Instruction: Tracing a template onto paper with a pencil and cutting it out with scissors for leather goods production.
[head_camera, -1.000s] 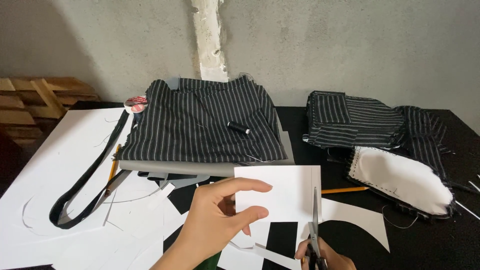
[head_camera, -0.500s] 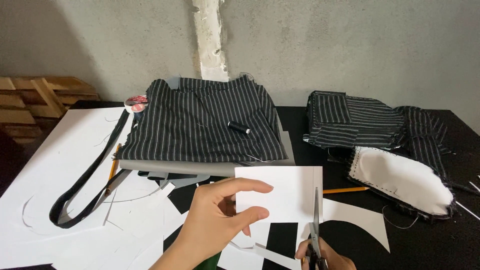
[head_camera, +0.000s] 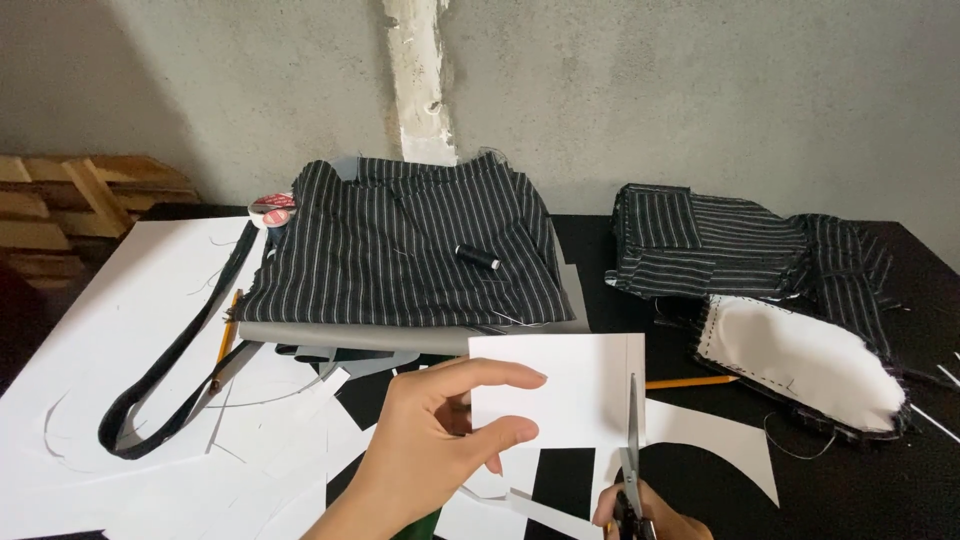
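We are observing a paper-cutting job in progress at the lower centre of the frame. The left hand (head_camera: 430, 440) is holding a white paper sheet (head_camera: 550, 390) up off the table, thumb and forefinger pinching its left edge, the remaining fingers curled beneath. The right hand (head_camera: 650, 515), mostly cut off by the bottom edge of the frame, is gripping the scissors (head_camera: 632, 440) with fingers closed around the handles; the blades are pointing upward and appear nearly together, standing in the sheet just inside its right edge.

We are judging the cut as well advanced: the blades are reaching roughly two thirds of the way up the sheet, with a narrow strip separating on the right and a short uncut length remaining toward the top edge. White offcuts (head_camera: 300, 470) are lying at lower left, and a curved paper piece (head_camera: 720, 440) at lower right.

Regarding room: the black table (head_camera: 880, 490) is showing bare patches only at lower right. A yellow pencil (head_camera: 690, 382) is lying just beyond the sheet's right edge. The striped fabric pile (head_camera: 400, 250) with a thread spool (head_camera: 477, 257) is sitting directly above the sheet, and a padded white piece (head_camera: 800, 365) to the right. Space above the blades is tight; space to the right is more open.
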